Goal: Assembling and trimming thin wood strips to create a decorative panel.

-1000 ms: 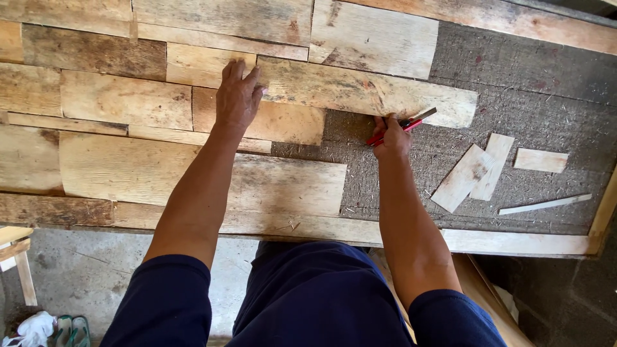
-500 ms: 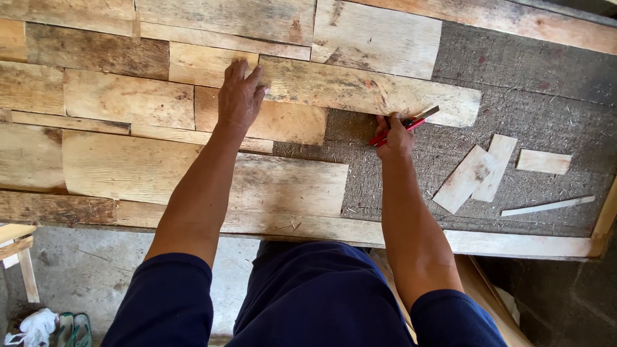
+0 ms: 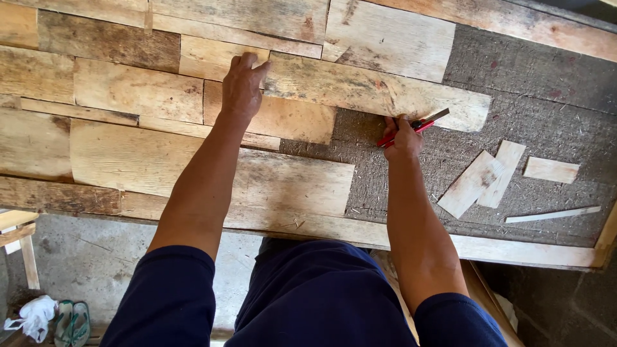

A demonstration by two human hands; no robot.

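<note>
While your left hand presses flat on the long wood strip, your right hand, clamped around the red knife, seems to be trimming its lower edge; next, cut steadily.

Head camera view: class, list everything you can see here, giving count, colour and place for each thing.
long veneer strip: one, pale brown, under both hands
utility knife: one, red, in right hand
laid veneer pieces: many, tan to dark brown, covering board's left part
bare board: one, grey-brown, right side
loose offcuts: about four, pale, on bare board
sandals: a pair, green, floor lower left
left hand: pressing strip's left end
right hand: gripping knife at strip's lower edge
</note>
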